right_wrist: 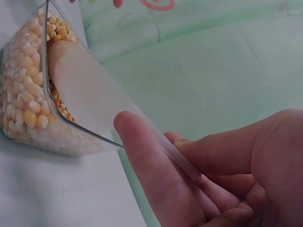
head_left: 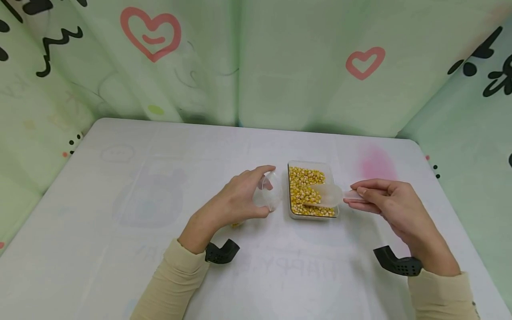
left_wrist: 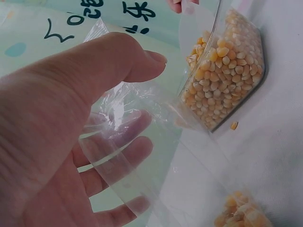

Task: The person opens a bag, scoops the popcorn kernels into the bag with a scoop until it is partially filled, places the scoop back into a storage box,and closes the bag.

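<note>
A clear plastic bag (left_wrist: 165, 137) is held upright by my left hand (head_left: 238, 195), its thumb and fingers spread around the mouth. Some corn kernels (left_wrist: 241, 213) lie at the bottom of the bag, in the left wrist view. To the right of that hand stands a clear rectangular container (head_left: 294, 216) with yellow corn kernels (head_left: 300, 182) in it. My right hand (head_left: 394, 204) pinches the handle of a translucent white scoop (head_left: 331, 195) between thumb and fingers. The scoop's bowl is over the corn inside the container, with kernels at its front end.
One loose kernel (left_wrist: 234, 126) lies on the white tabletop (head_left: 120, 244) beside the container. Behind the table hangs a pale green curtain (head_left: 280, 89) with hearts and black marks. Black bands (head_left: 222, 252) are on both wrists.
</note>
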The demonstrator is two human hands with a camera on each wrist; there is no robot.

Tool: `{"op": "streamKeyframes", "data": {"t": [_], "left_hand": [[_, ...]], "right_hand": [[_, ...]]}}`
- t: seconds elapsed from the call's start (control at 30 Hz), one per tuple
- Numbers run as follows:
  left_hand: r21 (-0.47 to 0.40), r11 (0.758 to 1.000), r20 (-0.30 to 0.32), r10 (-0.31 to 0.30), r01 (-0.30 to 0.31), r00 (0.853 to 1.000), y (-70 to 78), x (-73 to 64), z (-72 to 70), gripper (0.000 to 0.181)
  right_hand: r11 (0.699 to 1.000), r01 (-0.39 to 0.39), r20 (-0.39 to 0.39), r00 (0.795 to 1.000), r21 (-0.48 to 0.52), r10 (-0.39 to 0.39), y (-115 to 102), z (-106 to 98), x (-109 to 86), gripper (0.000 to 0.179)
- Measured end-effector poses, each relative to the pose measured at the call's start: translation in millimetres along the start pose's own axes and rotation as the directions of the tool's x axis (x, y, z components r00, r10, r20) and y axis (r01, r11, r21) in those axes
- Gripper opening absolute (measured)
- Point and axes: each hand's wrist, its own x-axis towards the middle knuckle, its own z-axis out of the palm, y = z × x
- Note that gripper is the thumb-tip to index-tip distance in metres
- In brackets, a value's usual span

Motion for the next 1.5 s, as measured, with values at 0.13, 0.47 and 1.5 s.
{"op": "streamKeyframes", "data": {"t": [0.13,0.47,1.5], "left_hand": [[0.003,1.0,-0.003,0.001,-0.001,1.0,0.4,-0.1,0.0,0.079],[0.005,1.0,-0.004,0.012,-0.012,1.0,0.0,-0.2,-0.2,0.079],[0.017,1.0,0.014,0.003,-0.003,1.0,1.8,1.5,2.3,0.081]], "right_hand": [[0.999,0.018,-0.008,1.0,0.038,-0.018,1.4,1.7,-1.5,0.041],[0.994,0.061,-0.067,0.996,0.096,-0.055,4.8,6.8,-2.6,0.031],[0.994,0.059,-0.079,0.996,0.097,-0.052,18.1,17.0,-3.6,0.038]]}}
